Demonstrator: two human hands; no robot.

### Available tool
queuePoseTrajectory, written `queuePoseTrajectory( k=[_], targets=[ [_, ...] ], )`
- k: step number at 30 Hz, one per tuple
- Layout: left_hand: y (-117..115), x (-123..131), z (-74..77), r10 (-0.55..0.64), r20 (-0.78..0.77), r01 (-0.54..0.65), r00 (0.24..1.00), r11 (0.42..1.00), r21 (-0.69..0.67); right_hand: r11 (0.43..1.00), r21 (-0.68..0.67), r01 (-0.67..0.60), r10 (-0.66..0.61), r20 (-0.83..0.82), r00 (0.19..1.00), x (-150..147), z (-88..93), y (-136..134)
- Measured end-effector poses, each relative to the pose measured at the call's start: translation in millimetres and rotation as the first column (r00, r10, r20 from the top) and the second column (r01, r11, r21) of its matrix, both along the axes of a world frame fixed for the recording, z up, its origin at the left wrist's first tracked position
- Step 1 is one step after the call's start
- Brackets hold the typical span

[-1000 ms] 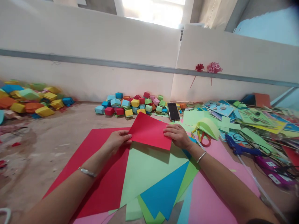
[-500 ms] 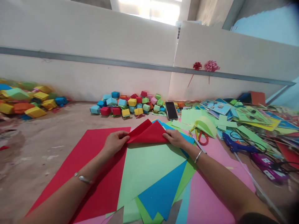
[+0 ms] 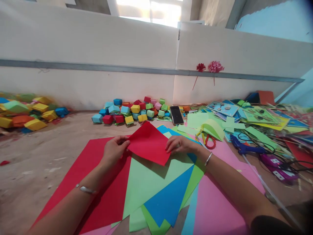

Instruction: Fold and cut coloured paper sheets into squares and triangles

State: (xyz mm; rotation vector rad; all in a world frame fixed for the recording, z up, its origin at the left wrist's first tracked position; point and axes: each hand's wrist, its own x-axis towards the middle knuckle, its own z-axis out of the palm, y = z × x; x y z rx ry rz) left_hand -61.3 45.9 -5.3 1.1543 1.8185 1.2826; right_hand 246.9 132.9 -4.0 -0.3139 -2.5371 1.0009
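Observation:
A small sheet of red paper [image 3: 149, 143] is held up between my two hands, opened out and a little tilted. My left hand [image 3: 116, 148] pinches its left corner between thumb and fingers. At the right edge, my right hand [image 3: 177, 144] grips the sheet with curled fingers. Below the small sheet lies light green paper [image 3: 146, 182]. A large red sheet [image 3: 107, 195] spreads under my left forearm. Blue paper [image 3: 171, 195] and pink paper [image 3: 217, 195] lie to the right, the pink partly under my right forearm.
Small folded paper boxes [image 3: 129, 111] sit along the wall, with a larger heap [image 3: 31, 112] at left. A phone [image 3: 176, 115] leans by them. Scissors [image 3: 209, 141], a blue glue gun [image 3: 244, 147], a purple power strip [image 3: 278, 168] and paper scraps [image 3: 259, 130] crowd the right.
The small red sheet has gone from folded over to opened out flat. My right hand has moved slightly left with its fingers more curled. The view has shifted slightly.

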Motion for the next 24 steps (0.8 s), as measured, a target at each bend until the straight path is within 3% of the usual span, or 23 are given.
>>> queuePoseTrajectory(
  k=[5,9,11,14,16,20,24],
  targets=[
    [2.6,-3.2,1.4,-0.042,-0.122,0.047,0.992,0.998,0.039,0.999,0.038,-0.011,0.008,0.083,0.997,-5.0,-5.2,-2.4],
    [-5.2,6.2,17.5,-0.215,-0.269,0.243,0.939,0.967,0.075,0.997,-0.067,0.029,-0.023,0.092,0.996,-2.9,-1.9,-5.0],
    [-12.4,16.9,22.9,-0.427,-0.368,0.469,0.826,0.883,0.028,0.991,-0.122,0.058,-0.047,0.092,0.995,-0.1,-0.7,-4.6],
    [-20.4,35.1,21.3,-0.626,-0.565,0.686,0.537,0.714,-0.138,0.981,-0.169,0.094,-0.078,0.096,0.992,2.6,-1.2,-3.6],
    [-21.3,43.5,16.3,-0.618,-0.630,0.668,0.470,0.716,-0.203,0.978,-0.179,0.103,-0.086,0.101,0.991,2.8,-1.0,-3.3],
    [-16.2,44.6,10.4,-0.547,-0.665,0.537,0.509,0.805,-0.251,0.995,-0.020,0.100,-0.096,0.166,0.982,2.6,5.2,-2.8],
    [-9.5,38.3,13.6,-0.498,-0.686,0.417,0.530,0.858,-0.300,0.975,0.108,0.195,-0.216,0.233,0.948,4.2,12.4,-0.1]
  ],
)
